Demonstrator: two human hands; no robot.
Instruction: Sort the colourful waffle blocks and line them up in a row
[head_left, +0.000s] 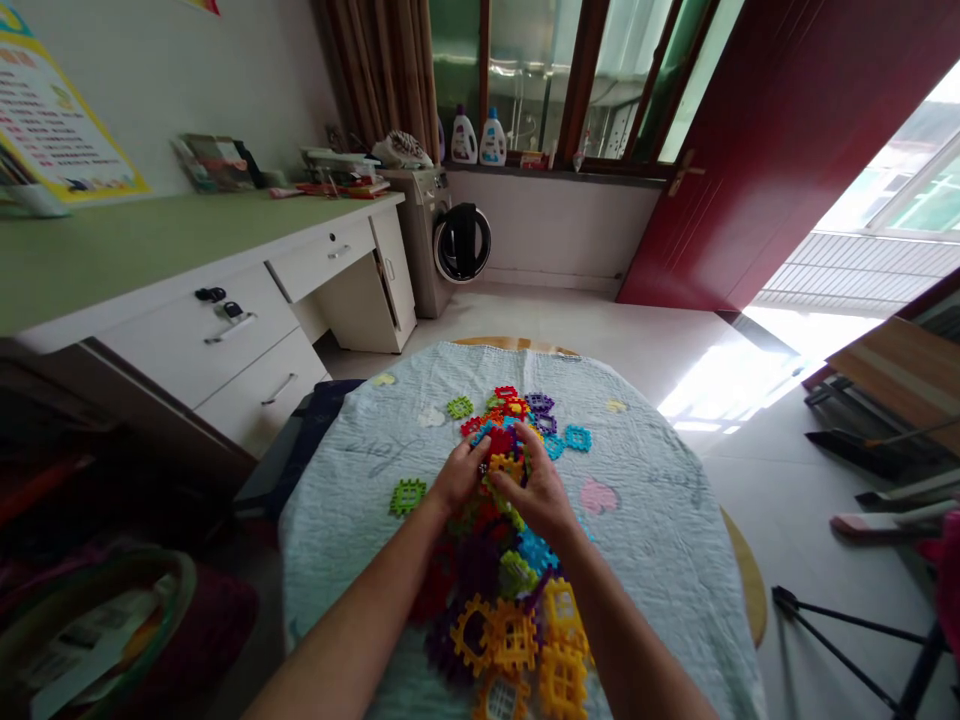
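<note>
Both hands meet over the middle of a round table. My left hand (459, 474) has its fingers closed on the left side of joined interlocking plastic blocks (504, 466), which show red, orange and some purple. From the right, my right hand (541, 492) grips the same blocks, with its thumb along their near side. Just beyond lie loose red, purple and blue pieces. A green square piece (409, 497) sits apart, left of my left hand. Between my forearms spreads a pile with yellow blocks (514, 634); parts of the pile are dark and hard to make out.
A pale blue cloth (637, 590) covers the round table. To the left stands a desk with white drawers (247, 345), and farther back a washing machine (429, 235) with its door ajar. A red door (720, 170) is at the right. A basket (180, 600) stands low left.
</note>
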